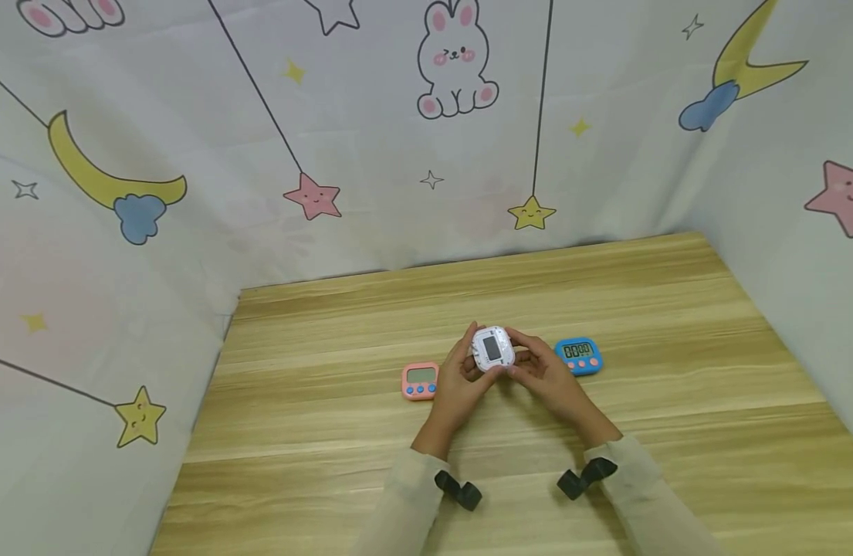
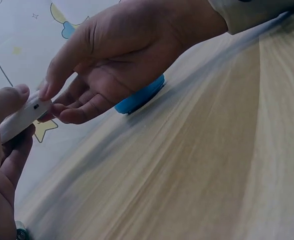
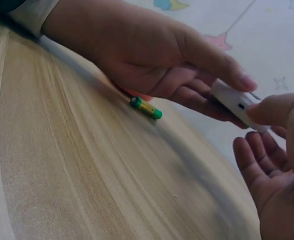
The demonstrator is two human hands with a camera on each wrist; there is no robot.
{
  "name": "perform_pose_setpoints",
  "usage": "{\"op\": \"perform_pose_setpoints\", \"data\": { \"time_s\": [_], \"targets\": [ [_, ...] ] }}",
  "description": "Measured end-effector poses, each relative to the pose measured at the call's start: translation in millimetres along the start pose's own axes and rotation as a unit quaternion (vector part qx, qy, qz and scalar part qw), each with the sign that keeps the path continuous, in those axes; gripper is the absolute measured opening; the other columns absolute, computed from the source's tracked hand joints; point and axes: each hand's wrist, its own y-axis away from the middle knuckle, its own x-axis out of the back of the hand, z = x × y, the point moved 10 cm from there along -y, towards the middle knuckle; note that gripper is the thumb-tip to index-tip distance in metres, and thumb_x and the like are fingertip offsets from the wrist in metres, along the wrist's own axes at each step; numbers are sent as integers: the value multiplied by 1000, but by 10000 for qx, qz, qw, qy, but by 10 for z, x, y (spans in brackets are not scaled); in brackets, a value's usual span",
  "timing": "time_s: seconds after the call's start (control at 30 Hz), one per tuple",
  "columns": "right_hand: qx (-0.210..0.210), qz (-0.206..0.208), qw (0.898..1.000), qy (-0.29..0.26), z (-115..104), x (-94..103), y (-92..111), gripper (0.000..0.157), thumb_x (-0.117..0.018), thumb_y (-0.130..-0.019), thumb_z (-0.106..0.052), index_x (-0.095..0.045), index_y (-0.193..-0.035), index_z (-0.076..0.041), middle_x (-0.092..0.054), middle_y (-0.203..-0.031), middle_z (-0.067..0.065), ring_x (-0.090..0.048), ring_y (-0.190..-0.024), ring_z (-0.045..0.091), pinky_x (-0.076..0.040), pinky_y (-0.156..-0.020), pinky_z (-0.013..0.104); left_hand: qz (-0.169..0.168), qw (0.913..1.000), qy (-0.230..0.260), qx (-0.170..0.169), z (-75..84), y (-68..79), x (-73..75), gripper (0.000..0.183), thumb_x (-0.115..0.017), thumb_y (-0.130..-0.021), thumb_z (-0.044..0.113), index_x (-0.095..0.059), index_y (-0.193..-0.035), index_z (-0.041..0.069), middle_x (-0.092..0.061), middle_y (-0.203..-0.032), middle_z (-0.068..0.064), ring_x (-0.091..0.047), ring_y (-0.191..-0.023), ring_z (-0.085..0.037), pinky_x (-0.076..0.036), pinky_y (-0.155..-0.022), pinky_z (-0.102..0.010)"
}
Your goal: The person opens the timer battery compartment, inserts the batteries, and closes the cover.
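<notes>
Taking the white digital timer (image 1: 492, 349) as the dial's centre, with 12 o'clock pointing away from the person, both forearms rise from the near edge: the left from about 7 o'clock, the right from about 5, so the hands meet in a peak. The left hand (image 1: 457, 386) pinches the timer, thumb on its near edge and fingers along the far-left side and beneath. The right hand (image 1: 550, 378) pinches it from the 3 to 5 o'clock side between thumb and forefinger, its other fingers loosely bent underneath. The timer is tilted and held up off the wood-grain tabletop (image 1: 315, 448).

At 8 o'clock a pink timer with blue buttons (image 1: 418, 381) lies flat, its right edge hidden by the left hand. At 3 o'clock lies a blue timer with pink buttons (image 1: 580, 356), just beside the right hand; whether they touch cannot be told. The right wrist view shows a green-and-yellow battery (image 3: 146, 108) lying near the pink timer, under the left hand. Black straps (image 1: 458, 490) cross the pale sleeves (image 1: 405, 494). Toward 12 o'clock hangs a star-and-rabbit printed curtain (image 1: 384, 139).
</notes>
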Motion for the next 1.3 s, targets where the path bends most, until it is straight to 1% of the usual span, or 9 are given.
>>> {"op": "perform_pose_setpoints", "data": {
  "time_s": [0.1,0.27,0.37,0.53,0.6,0.73,0.83,1.07,1.3],
  "targets": [
    [-39,82,9998,151,14,4,3,59,-63,-95,-9,-41,-149,-18,-47,-136,8,-55,-112,22,-49,-93,25,-10,9999,97,54,0,-6,10,83,-76,-86,17,-29,-154,8,-40,-150,-6,-58,-118,-20,-50,-94,-27],
    [-163,104,9993,323,-236,-19,14,52,-59,-97,-7,-42,-146,-4,-50,-131,15,-54,-112,28,-49,-92,22,-101,9995,296,62,56,2,8,83,-76,-86,15,-28,-154,15,-39,-151,-8,-58,-119,-24,-50,-94,-30],
    [-247,140,9989,370,-351,-17,18,47,-56,-100,-10,-43,-143,3,-51,-132,19,-54,-113,26,-47,-93,20,-137,9994,307,-28,49,5,-9,86,-76,-86,11,-25,-155,17,-39,-150,-8,-56,-121,-24,-49,-97,-32],
    [-403,348,9981,312,-140,47,8,41,-51,-102,-12,-47,-141,2,-51,-136,18,-54,-116,17,-47,-94,19,-326,9988,137,-340,307,29,-43,87,-73,-86,0,-20,-154,2,-36,-149,-22,-47,-129,-34,-43,-104,-44],
    [-457,444,9976,287,-37,76,5,39,-50,-103,-14,-49,-139,0,-53,-135,17,-55,-114,18,-48,-93,22,-383,9981,25,-485,409,39,-50,86,-72,-86,-2,-19,-154,-1,-35,-148,-26,-44,-132,-36,-41,-104,-48],
    [-448,577,9970,259,26,110,7,36,-46,-105,-19,-53,-135,-1,-60,-120,19,-59,-105,26,-51,-89,31,-419,9963,-297,-685,495,59,-61,85,-71,-86,-4,-19,-153,-2,-35,-146,-28,-41,-133,-39,-40,-104,-52],
    [-440,616,9971,126,35,119,10,36,-42,-107,-22,-55,-127,4,-60,-110,24,-59,-101,31,-52,-88,34,-416,9950,-429,-801,525,68,-73,84,-71,-86,-5,-20,-153,-3,-37,-145,-28,-43,-132,-40,-41,-103,-52],
    [-514,550,9971,-133,76,104,4,41,-35,-108,-26,-56,-113,9,-59,-106,25,-60,-94,28,-55,-84,31,-434,9948,-573,-722,479,66,-103,83,-68,-86,-9,-19,-153,-2,-41,-137,-28,-52,-122,-41,-49,-95,-48],
    [-553,532,9967,-283,85,87,-6,38,-37,-108,-25,-55,-107,10,-57,-96,25,-59,-88,23,-57,-80,34,-196,9915,-1027,-780,161,28,-86,89,-69,-85,-8,-16,-156,4,-44,-131,-23,-55,-115,-37,-54,-89,-41]
  ]
}}
